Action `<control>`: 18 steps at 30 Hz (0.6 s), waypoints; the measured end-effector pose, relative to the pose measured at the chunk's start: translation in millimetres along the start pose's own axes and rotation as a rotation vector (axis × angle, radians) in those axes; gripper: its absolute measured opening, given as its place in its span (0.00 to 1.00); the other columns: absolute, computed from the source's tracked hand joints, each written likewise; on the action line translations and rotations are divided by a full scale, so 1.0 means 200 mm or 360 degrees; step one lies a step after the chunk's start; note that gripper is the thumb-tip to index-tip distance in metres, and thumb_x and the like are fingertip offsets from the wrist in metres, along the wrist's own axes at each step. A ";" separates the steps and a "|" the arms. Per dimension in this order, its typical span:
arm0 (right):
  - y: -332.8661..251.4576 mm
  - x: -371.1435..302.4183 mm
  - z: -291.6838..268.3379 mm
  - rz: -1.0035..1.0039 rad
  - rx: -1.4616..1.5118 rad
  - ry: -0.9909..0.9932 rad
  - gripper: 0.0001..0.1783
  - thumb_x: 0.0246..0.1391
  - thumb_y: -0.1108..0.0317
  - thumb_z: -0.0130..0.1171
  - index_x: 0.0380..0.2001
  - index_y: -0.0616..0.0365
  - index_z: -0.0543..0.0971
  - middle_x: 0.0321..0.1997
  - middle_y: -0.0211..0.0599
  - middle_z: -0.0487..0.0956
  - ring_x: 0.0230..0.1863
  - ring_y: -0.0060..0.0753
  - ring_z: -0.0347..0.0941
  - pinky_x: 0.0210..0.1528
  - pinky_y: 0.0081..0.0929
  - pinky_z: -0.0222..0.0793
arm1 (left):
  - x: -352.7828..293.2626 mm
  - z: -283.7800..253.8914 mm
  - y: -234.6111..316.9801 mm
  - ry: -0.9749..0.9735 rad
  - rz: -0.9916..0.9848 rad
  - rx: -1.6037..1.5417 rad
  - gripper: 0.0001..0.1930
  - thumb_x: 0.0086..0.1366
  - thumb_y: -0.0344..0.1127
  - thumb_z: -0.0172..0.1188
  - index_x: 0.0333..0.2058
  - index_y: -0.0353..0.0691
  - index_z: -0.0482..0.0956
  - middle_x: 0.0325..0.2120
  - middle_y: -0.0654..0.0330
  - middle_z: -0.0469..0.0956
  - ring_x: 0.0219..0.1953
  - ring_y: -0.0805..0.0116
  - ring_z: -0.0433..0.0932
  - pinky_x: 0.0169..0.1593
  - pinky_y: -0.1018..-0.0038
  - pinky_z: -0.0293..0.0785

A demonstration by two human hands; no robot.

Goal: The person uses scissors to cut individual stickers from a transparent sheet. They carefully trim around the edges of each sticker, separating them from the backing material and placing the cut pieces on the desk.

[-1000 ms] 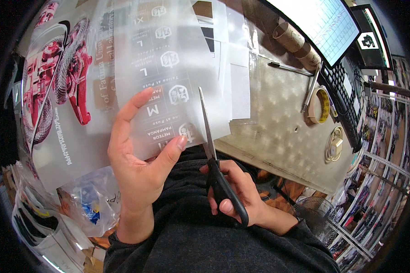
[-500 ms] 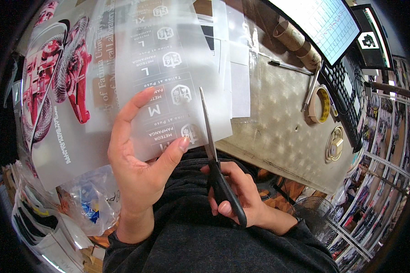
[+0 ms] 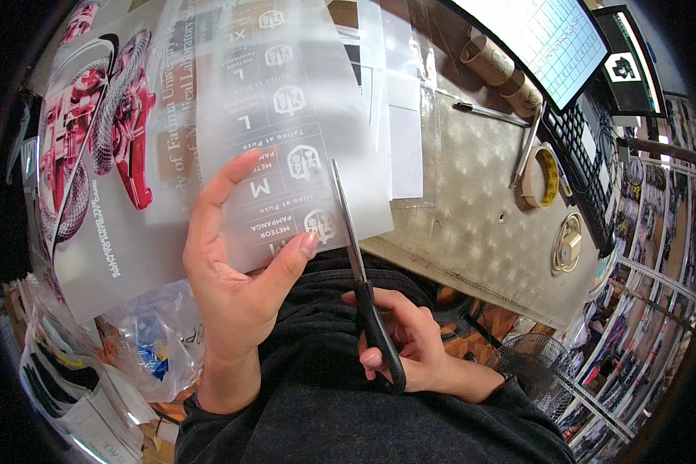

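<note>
A large translucent film sheet, printed with white emblems and lettering and a red-and-grey design on its left, spreads across the left and middle. My left hand holds it near the lower edge, thumb and index finger lying on top while the other fingers are mostly hidden behind. Black-handled scissors are in my right hand, its fingers wrapped round the handles. Their blades lie along the sheet's right part, beside the column of emblems, pointing away from me, and look nearly together.
On the table to the right are a pen, cardboard tubes, a tape roll and a white charger with coiled cable. A keyboard and screens stand beyond. A clear plastic bag hangs lower left; a fan stands lower right.
The scissors have shifted slightly left and toward me, and their blades have come closer together. My right hand turned a little with them. My left hand has barely moved.
</note>
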State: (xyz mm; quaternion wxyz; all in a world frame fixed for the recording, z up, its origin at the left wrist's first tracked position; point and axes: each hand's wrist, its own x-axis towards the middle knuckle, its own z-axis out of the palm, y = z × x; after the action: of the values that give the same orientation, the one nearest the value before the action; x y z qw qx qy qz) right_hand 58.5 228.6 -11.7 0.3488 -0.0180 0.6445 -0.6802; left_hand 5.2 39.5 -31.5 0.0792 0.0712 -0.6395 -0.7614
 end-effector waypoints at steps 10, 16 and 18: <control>0.00 -0.01 0.01 0.0033 -0.0019 0.0072 0.32 0.49 0.69 0.65 0.55 0.65 0.64 0.17 0.21 0.66 0.18 0.09 0.61 0.19 0.12 0.53 | 0.00 0.00 0.01 0.0007 -0.0048 -0.0033 0.32 0.47 0.18 0.63 0.53 0.32 0.65 0.47 0.53 0.70 0.47 0.68 0.72 0.49 0.75 0.72; -0.02 0.03 0.01 0.0014 0.0156 0.0077 0.33 0.51 0.61 0.63 0.54 0.70 0.63 0.19 0.31 0.73 0.16 0.18 0.71 0.17 0.15 0.66 | -0.03 0.00 0.02 -0.0019 -0.0109 -0.0108 0.32 0.48 0.17 0.63 0.53 0.32 0.64 0.47 0.54 0.70 0.46 0.69 0.73 0.49 0.75 0.72; -0.02 0.04 0.01 0.0013 0.0185 0.0098 0.33 0.51 0.62 0.62 0.54 0.70 0.63 0.20 0.32 0.73 0.16 0.18 0.71 0.17 0.15 0.67 | -0.04 0.00 0.01 -0.0009 -0.0139 -0.0111 0.32 0.48 0.17 0.63 0.54 0.32 0.64 0.47 0.54 0.70 0.46 0.70 0.73 0.49 0.76 0.72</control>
State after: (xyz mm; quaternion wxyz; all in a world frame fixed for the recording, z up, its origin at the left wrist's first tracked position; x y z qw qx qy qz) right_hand 52.8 222.4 -11.1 0.3320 0.0258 0.6144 -0.7153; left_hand 12.7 40.1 -29.1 0.0464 0.0942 -0.6091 -0.7861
